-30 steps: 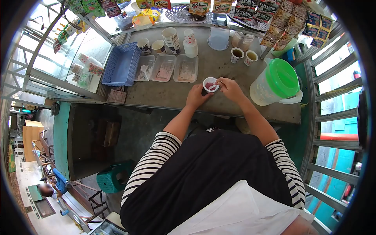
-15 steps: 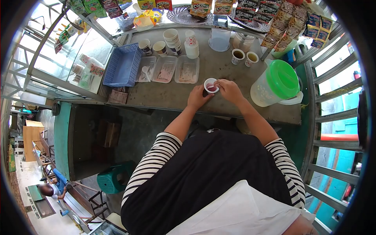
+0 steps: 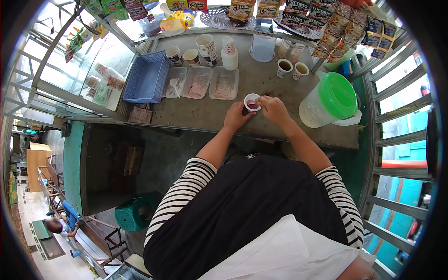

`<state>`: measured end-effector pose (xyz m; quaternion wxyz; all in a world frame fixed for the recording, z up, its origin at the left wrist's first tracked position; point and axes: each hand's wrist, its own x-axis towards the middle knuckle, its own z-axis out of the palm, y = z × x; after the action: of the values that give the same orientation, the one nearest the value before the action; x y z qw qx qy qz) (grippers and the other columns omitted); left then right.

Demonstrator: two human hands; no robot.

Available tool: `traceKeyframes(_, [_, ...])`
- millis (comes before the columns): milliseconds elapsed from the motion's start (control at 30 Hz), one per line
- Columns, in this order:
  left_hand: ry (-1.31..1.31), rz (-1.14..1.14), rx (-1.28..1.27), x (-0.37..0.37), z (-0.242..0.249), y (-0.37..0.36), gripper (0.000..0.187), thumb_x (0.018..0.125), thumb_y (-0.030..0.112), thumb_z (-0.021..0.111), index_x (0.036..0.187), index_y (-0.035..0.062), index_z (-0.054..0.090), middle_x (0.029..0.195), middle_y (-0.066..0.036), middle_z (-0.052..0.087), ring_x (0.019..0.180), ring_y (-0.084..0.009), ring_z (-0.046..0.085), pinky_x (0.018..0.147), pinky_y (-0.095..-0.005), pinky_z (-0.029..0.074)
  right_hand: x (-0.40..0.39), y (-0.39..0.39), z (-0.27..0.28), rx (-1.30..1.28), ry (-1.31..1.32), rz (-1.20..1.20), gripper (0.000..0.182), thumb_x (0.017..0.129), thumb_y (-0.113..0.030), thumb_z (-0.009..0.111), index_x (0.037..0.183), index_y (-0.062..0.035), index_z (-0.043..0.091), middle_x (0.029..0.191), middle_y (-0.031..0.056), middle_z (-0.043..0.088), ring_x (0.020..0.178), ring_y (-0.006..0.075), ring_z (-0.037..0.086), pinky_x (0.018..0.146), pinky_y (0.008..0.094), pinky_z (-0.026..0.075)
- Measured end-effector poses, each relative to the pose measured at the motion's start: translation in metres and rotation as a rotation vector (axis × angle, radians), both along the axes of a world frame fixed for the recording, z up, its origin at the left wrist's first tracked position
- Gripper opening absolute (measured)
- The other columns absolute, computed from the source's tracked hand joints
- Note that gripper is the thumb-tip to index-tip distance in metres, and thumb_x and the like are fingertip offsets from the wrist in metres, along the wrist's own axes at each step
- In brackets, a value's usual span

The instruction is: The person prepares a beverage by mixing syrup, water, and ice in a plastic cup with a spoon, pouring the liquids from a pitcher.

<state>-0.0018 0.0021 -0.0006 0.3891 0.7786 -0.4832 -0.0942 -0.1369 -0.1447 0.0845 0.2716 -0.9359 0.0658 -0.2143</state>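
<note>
Just above the middle of the frame, the left hand point(image 3: 236, 116) wraps its fingers around a small white cup point(image 3: 252, 102) of pink liquid standing on the grey tabletop point(image 3: 196, 114). The right hand point(image 3: 275, 109) rests at the cup's rim with fingers pinched together, seemingly on a small spoon, though it is too tiny to be sure. A green-lidded jug point(image 3: 330, 99) stands to the right, three clear trays point(image 3: 200, 87) to the upper left.

A grey tabletop point(image 3: 205, 114) crosses the upper middle of the frame in daylight. Glass panes point(image 3: 70, 70) in metal frames fill the upper left. Metal bars point(image 3: 396, 140) and a turquoise wall point(image 3: 406, 186) line the right. A green stool point(image 3: 133, 212) stands on the dark floor point(image 3: 158, 163), lower left.
</note>
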Motion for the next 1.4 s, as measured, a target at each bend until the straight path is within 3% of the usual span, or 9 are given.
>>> traceKeyframes(500, [0.031,-0.004,0.001,0.002,-0.001,0.000,0.064,0.076,0.040,0.081,0.127,0.0088,0.058,0.114,-0.013,0.066,0.109,-0.0338,0.060,0.091,-0.0450,0.050,0.006,0.003,-0.008,-0.029,0.015,-0.035,0.010,0.090,-0.007,0.058,0.096,-0.0045,0.066,0.093,0.0150,0.070,0.083,0.0364,0.067,0.074,0.0444,0.052])
traceKeyframes(800, [0.030,0.028,0.002,0.000,0.000,0.000,0.066,0.076,0.041,0.081,0.129,0.0083,0.058,0.116,-0.014,0.066,0.109,-0.0341,0.061,0.091,-0.0443,0.050,0.004,0.001,-0.013,0.157,-0.069,-0.176,0.010,0.092,-0.011,0.058,0.095,-0.0069,0.066,0.084,0.0179,0.068,0.079,0.0379,0.066,0.069,0.0460,0.051])
traceKeyframes(867, [0.034,0.022,0.003,0.000,-0.001,0.000,0.067,0.076,0.042,0.081,0.129,0.0083,0.058,0.116,-0.014,0.066,0.109,-0.0342,0.061,0.090,-0.0444,0.051,0.005,0.001,-0.015,0.245,-0.062,-0.316,0.011,0.096,-0.010,0.057,0.098,-0.0021,0.065,0.084,0.0157,0.070,0.072,0.0306,0.068,0.067,0.0373,0.052])
traceKeyframes(1000, [0.035,0.028,-0.018,-0.001,0.001,0.000,0.068,0.076,0.042,0.081,0.129,0.0084,0.057,0.115,-0.015,0.066,0.108,-0.0343,0.061,0.089,-0.0447,0.051,0.008,-0.006,-0.026,0.270,-0.129,-0.298,0.013,0.099,-0.011,0.055,0.098,-0.0017,0.064,0.077,0.0117,0.067,0.066,0.0205,0.066,0.062,0.0327,0.050])
traceKeyframes(1067, [0.036,0.028,-0.023,0.000,0.000,-0.001,0.067,0.075,0.042,0.081,0.129,0.0086,0.057,0.114,-0.015,0.066,0.108,-0.0344,0.061,0.089,-0.0449,0.051,0.008,-0.010,-0.034,0.581,0.017,-0.164,0.013,0.100,-0.011,0.054,0.097,-0.0018,0.063,0.072,0.0082,0.062,0.064,0.0135,0.063,0.061,0.0301,0.049])
traceKeyframes(1167, [0.052,0.027,-0.020,-0.001,0.005,0.000,0.067,0.075,0.042,0.082,0.128,0.0087,0.058,0.112,-0.015,0.066,0.106,-0.0346,0.062,0.088,-0.0452,0.051,0.008,-0.019,-0.029,0.596,0.065,-0.066,0.013,0.101,-0.010,0.052,0.097,-0.0030,0.062,0.071,0.0064,0.058,0.063,0.0105,0.059,0.061,0.0289,0.048])
traceKeyframes(1300, [0.040,0.034,-0.038,-0.002,0.005,0.000,0.066,0.075,0.042,0.081,0.126,0.0090,0.058,0.109,-0.015,0.066,0.102,-0.0347,0.062,0.086,-0.0454,0.051,0.015,-0.020,-0.017,0.378,-0.002,-0.097,0.010,0.098,-0.006,0.053,0.098,-0.0023,0.062,0.075,0.0094,0.062,0.063,0.0169,0.062,0.061,0.0316,0.049])
traceKeyframes(1367, [0.040,0.032,-0.057,-0.002,0.006,0.000,0.060,0.076,0.041,0.081,0.123,0.0089,0.060,0.109,-0.015,0.067,0.102,-0.0345,0.063,0.086,-0.0448,0.051,0.017,-0.013,-0.014,0.253,-0.103,-0.019,0.010,0.093,-0.010,0.055,0.096,-0.0070,0.064,0.087,0.0132,0.069,0.078,0.0317,0.065,0.068,0.0397,0.047])
traceKeyframes(1400, [0.040,0.031,-0.075,-0.002,0.005,0.000,0.056,0.076,0.039,0.081,0.119,0.0089,0.063,0.109,-0.015,0.067,0.102,-0.0344,0.063,0.086,-0.0443,0.050,0.016,-0.009,-0.012,0.253,-0.103,-0.019,0.010,0.093,-0.010,0.055,0.096,-0.0070,0.064,0.087,0.0132,0.069,0.078,0.0317,0.065,0.068,0.0397,0.047])
